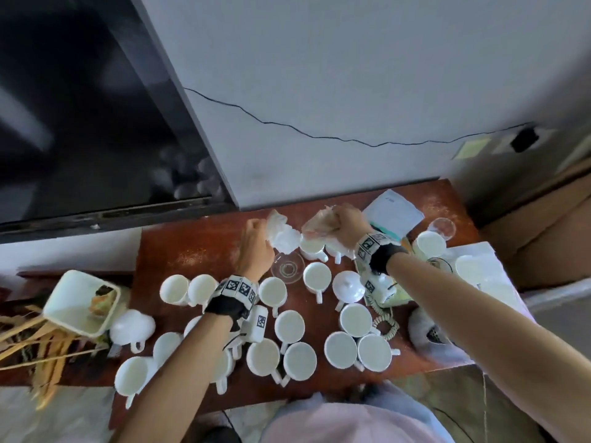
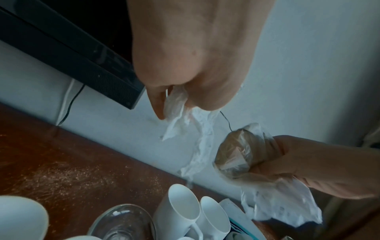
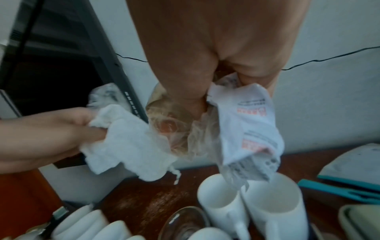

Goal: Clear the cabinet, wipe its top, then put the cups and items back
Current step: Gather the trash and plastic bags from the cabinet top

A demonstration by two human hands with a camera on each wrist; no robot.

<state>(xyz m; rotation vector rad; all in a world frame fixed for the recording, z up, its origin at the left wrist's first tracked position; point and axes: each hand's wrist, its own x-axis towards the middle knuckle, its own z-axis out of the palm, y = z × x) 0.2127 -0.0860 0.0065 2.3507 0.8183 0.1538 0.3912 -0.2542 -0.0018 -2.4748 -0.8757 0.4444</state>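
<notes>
Left hand: raised over the rear of the cabinet, fingers curled, pinching a crumpled white cloth that hangs down. Right hand: raised beside it, back upward, fist closed round a clear plastic bag holding something brown; printed end trails downward toward 2 cups. Cups: white, upright, mouths up, crowded over cabinet front. Glass dish: between them, below the cloth.
</notes>
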